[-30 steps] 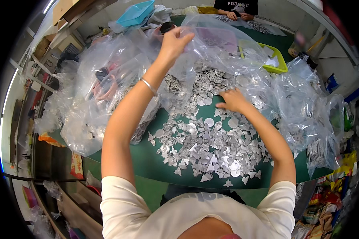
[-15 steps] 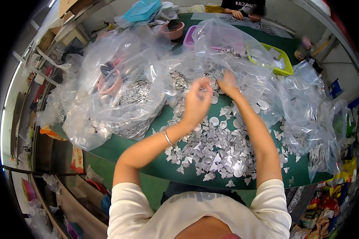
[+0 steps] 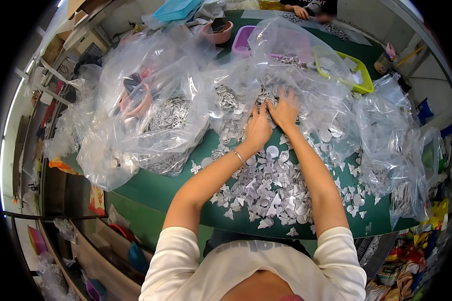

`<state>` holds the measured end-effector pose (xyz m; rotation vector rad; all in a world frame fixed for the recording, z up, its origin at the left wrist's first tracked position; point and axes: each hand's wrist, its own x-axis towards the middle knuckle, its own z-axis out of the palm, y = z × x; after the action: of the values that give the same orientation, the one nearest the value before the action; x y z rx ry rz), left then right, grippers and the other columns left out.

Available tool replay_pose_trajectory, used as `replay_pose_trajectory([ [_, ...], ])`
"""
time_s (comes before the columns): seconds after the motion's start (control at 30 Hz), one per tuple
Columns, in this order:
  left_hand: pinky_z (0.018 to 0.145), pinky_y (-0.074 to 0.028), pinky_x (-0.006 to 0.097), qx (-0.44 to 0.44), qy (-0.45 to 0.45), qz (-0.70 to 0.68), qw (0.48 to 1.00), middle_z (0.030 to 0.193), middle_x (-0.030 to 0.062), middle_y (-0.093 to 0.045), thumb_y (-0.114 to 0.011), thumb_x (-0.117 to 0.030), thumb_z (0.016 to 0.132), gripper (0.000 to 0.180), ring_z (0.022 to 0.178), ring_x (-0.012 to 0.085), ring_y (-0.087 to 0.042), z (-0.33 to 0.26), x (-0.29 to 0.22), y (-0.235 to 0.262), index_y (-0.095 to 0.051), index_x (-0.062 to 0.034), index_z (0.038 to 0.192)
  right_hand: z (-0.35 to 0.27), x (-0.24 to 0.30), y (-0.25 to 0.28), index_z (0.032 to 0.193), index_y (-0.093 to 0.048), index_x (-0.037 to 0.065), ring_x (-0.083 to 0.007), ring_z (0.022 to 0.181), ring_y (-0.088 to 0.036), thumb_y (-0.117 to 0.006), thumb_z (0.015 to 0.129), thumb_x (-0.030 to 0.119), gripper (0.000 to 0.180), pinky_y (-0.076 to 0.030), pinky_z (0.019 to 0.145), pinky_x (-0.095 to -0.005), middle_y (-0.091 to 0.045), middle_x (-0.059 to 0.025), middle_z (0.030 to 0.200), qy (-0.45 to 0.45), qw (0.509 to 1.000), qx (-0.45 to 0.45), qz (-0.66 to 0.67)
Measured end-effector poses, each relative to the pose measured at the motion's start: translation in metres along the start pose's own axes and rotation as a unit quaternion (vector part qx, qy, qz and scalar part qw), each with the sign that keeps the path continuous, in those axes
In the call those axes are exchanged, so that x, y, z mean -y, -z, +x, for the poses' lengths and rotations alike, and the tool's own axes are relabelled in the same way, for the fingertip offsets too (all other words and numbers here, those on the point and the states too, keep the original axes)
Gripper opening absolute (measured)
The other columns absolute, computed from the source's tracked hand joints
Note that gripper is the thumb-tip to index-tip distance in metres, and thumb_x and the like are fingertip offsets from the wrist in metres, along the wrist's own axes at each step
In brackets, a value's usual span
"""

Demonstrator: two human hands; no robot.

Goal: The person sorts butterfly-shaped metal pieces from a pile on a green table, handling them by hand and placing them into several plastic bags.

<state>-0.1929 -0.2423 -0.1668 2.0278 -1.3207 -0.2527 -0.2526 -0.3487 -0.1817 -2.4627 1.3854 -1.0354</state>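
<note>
Scattered grey cut-out pieces are spread across the near part of the green table. Beyond them, the left hand and right hand are laid side by side, palms down, fingers loosely spread on the heap, nothing visibly gripped. Clear plastic bags are piled behind, with a yellow tray farther back.

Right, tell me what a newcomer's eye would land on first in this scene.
First, the heap of small silvery cut-out pieces spread over the green table, with the left hand and right hand side by side at its far edge. Next, the big crumpled clear plastic bags piled left and right. Beyond them sit a purple tray and a yellow-green tray.
</note>
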Motion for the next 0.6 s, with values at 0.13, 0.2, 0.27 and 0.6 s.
replay_pose_trajectory([
  [0.13, 0.075, -0.048, 0.051, 0.032, 0.016, 0.046, 0.998, 0.123, 0.0309, -0.041, -0.061, -0.009, 0.074, 0.06, 0.088, 0.0477, -0.057, 0.007, -0.002, -0.003, -0.035, -0.0033, 0.129, -0.001, -0.014, -0.004, 0.117, -0.055, 0.012, -0.0352, 0.102, -0.048, -0.068, 0.07, 0.036, 0.055, -0.04, 0.085, -0.0445, -0.05, -0.018, 0.116, 0.028, 0.999, 0.024, 0.003],
  [0.2, 0.073, -0.048, 0.051, 0.031, 0.024, 0.052, 0.998, 0.121, 0.0301, -0.042, -0.062, -0.009, 0.074, 0.062, 0.086, 0.0475, -0.057, 0.01, -0.008, -0.003, -0.035, -0.0048, 0.129, 0.002, -0.02, -0.005, 0.116, -0.057, 0.013, -0.0352, 0.102, -0.048, -0.068, 0.069, 0.035, 0.052, -0.04, 0.086, -0.044, -0.051, -0.0179, 0.115, 0.026, 0.999, 0.033, 0.024],
  [0.27, 0.073, -0.048, 0.051, 0.028, 0.024, 0.046, 0.998, 0.12, 0.0295, -0.043, -0.063, -0.01, 0.073, 0.063, 0.086, 0.0476, -0.057, 0.014, -0.004, -0.005, -0.035, -0.0058, 0.129, 0.0, -0.015, -0.004, 0.114, -0.059, 0.014, -0.0352, 0.103, -0.048, -0.068, 0.069, 0.035, 0.05, -0.04, 0.087, -0.0436, -0.052, -0.0183, 0.115, 0.037, 0.999, 0.021, 0.023],
  [0.6, 0.074, -0.049, 0.048, 0.022, -0.012, 0.048, 0.999, 0.116, 0.0217, -0.05, -0.067, -0.012, 0.071, 0.069, 0.09, 0.0438, -0.057, 0.022, 0.011, -0.015, -0.031, -0.0048, 0.129, 0.006, -0.004, 0.008, 0.112, -0.061, 0.018, -0.036, 0.101, -0.048, -0.067, 0.068, 0.036, 0.048, -0.039, 0.087, -0.045, -0.053, -0.0179, 0.103, 0.016, 0.995, 0.086, 0.055],
])
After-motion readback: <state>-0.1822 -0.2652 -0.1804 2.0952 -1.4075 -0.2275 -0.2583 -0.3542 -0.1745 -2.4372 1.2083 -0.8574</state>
